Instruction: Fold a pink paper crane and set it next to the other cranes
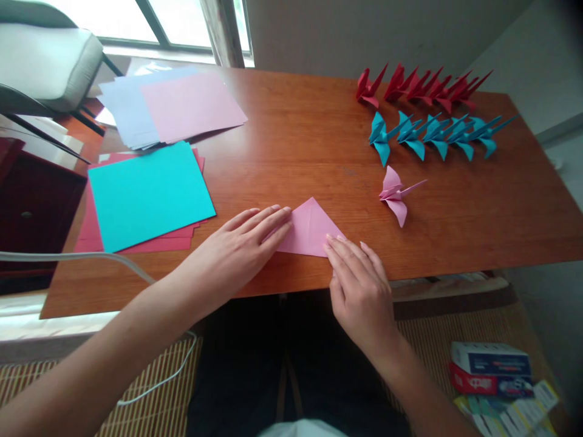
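Observation:
A pink sheet of origami paper (311, 228), folded into a triangle with its point away from me, lies flat near the table's front edge. My left hand (248, 237) rests with outstretched fingers over its left corner, hiding that part. On the right corner press the fingertips of my right hand (359, 276), its fingers extended and lying flat. To the right of the paper stands a finished pink paper crane (394, 195). Behind it are a row of blue paper cranes (437, 138) and a row of red paper cranes (421, 90).
On the wooden table (282, 139), turquoise sheets (152, 197) lie over red sheets (88, 233) at the left. Behind them are pale pink (194, 106) and light blue sheets (125, 112). A white cable (104, 256) crosses the left edge. Boxes (492, 367) sit below, right.

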Available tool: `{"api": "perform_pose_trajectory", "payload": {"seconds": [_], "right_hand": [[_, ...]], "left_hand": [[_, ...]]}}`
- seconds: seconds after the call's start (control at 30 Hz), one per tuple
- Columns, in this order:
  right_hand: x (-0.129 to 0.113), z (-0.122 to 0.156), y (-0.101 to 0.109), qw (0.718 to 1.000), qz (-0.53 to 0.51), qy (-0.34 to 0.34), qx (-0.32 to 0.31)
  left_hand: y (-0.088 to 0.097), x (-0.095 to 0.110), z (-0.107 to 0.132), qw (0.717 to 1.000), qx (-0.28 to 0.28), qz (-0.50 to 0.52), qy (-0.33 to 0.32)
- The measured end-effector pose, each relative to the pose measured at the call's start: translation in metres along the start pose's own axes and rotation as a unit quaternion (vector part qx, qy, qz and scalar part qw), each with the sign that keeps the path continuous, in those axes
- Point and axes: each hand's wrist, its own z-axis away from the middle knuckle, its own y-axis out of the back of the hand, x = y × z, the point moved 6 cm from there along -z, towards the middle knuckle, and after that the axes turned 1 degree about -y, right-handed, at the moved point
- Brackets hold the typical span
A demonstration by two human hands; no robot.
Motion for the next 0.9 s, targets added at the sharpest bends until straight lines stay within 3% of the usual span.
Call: {"api": "perform_pose_trajectory", "payload": {"seconds": [0.17, 0.3, 0.37, 0.47, 0.63, 0.9], "right_hand": [[0.000, 0.001, -0.001, 1.000, -0.014, 0.004, 0.012], [0.001, 0.002, -0.002, 1.000, -0.017, 0.008, 0.016], [0.001, 0.002, -0.003, 1.000, -0.015, 0.008, 0.013], [0.001, 0.002, -0.003, 1.000, -0.011, 0.011, 0.012], [-0.002, 0.001, 0.000, 1.000, 0.000, 0.009, -0.005], [-0.006, 0.010, -0.007, 0.997, 0.033, 0.040, -0.058]], "left_hand": [[0.018, 0.005, 0.026, 0.994, 0.049, -0.037, 0.088], [0.027, 0.040, 0.034, 0.990, 0.078, -0.052, 0.102], [0.021, 0.063, 0.031, 0.992, 0.078, -0.041, 0.093], [0.001, 0.082, 0.023, 0.994, 0.034, 0.000, 0.101], [-0.014, 0.079, 0.016, 0.991, 0.052, 0.030, 0.118], [-0.019, 0.070, 0.021, 0.993, 0.035, 0.037, 0.106]]}}
